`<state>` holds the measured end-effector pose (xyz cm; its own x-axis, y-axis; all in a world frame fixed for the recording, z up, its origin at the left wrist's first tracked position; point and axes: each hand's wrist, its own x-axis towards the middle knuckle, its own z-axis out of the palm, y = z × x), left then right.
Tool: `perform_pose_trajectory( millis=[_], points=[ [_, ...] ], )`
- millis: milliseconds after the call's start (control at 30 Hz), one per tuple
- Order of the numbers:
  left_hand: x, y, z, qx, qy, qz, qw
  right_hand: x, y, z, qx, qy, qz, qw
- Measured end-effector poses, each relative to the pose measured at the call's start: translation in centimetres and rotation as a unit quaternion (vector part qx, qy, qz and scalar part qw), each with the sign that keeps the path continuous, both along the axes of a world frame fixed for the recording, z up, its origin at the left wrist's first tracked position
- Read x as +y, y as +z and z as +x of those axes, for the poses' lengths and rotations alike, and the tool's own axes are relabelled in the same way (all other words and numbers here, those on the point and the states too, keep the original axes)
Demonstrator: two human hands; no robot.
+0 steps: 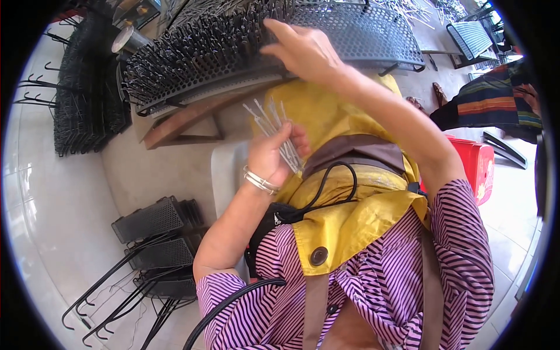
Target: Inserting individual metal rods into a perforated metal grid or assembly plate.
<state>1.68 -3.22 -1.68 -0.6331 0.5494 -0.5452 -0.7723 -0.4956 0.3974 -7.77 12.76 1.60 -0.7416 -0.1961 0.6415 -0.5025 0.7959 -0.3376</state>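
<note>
The left hand (274,149) held a loose bundle of strips (261,118), thin and silvery, in front of the apron (344,102) and below the rack (361,35). Its thumb lay across them and its fingers were curled round, clamped on the bundle; the upper ends fanned apart while the lower ends sat closer together. That slack grip probably kept single strips easy to pick out, and holding them near the lap likely kept them close to the other hand.

The rack rested on a brown stand (186,119), its perforated top perhaps meant to keep pieces on end. Dark pins (198,49) stood crowded over its left part, while holes showed to the right, so the filling seemed to run from 1 side.

The left forearm rose from below, elbow bent, with bangles (261,182) at the wrist and the palm turned inward. The right arm reached up and across to the left, and the right hand (309,52) hung over the rack near the edge of the pins, its thumb and forefinger apart. Blur hid whether a fingertip touched 1 of them.
</note>
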Motion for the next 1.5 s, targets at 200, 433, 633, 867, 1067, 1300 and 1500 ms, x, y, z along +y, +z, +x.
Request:
perform_pose_trajectory(
  millis=[200,433,633,867,1067,1300,1500],
  points=[
    [0.0,0.5,-0.1,0.064,-0.03,0.042,0.997,-0.8,1.3,6.4,-0.479,0.05,-0.348,0.804],
    [0.0,0.0,-0.1,0.026,0.013,0.022,0.999,0.0,3.1,6.6,-0.388,0.01,-0.35,0.852],
    [0.0,-0.5,0.0,-0.008,0.002,0.002,1.0,0.5,3.6,1.0,-0.003,-0.047,-0.253,0.966],
    [-0.1,-0.3,0.0,0.001,0.005,0.011,1.0,-0.5,3.0,-1.8,0.142,-0.023,-0.168,0.975],
    [-0.3,-0.4,0.0,0.013,-0.01,0.046,0.999,0.0,2.2,-3.4,0.246,0.069,-0.137,0.957],
    [-0.2,-0.5,0.1,0.008,-0.013,0.053,0.998,0.4,1.1,-2.9,0.162,-0.01,-0.12,0.979],
    [-0.2,-0.4,0.1,0.011,-0.02,0.032,0.999,-0.7,2.7,-2.7,0.11,0.12,-0.069,0.984]
  ],
)
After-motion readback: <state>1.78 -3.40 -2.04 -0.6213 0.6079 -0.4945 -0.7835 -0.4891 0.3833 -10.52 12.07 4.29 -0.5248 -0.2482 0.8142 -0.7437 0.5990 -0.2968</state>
